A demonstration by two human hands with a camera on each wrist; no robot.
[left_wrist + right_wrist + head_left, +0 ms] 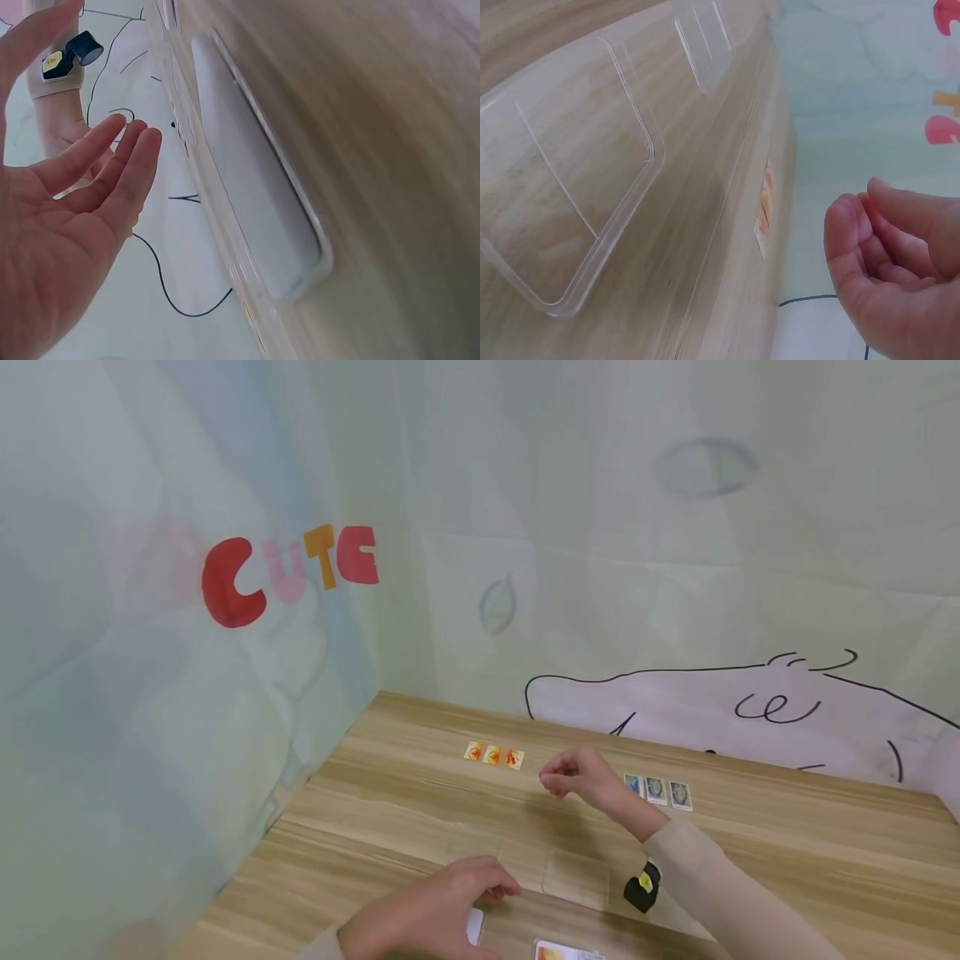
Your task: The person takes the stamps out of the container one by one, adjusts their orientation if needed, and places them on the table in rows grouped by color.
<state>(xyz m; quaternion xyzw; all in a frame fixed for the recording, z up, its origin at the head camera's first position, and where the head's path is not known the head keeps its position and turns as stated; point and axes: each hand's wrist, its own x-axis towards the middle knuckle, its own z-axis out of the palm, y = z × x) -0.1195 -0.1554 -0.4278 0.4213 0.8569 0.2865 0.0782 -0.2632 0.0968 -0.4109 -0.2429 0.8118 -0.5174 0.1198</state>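
Note:
My right hand is raised above the wooden table with its fingers loosely bent and nothing visible between them. Just left of it lies a row of three orange picture cards; to its right is a row of three blue and grey cards. In the right wrist view, one orange card appears edge-on. My left hand hovers near the front, its fingers extended in the left wrist view. Beside it is a white rounded object with a clear rim. An orange-and-white card shows at the bottom edge.
Two clear plastic trays, a nearer one and a farther-left one, lie on the table. Cloth walls border it at left and back, with paper letters on the left. A black device sits at my right wrist.

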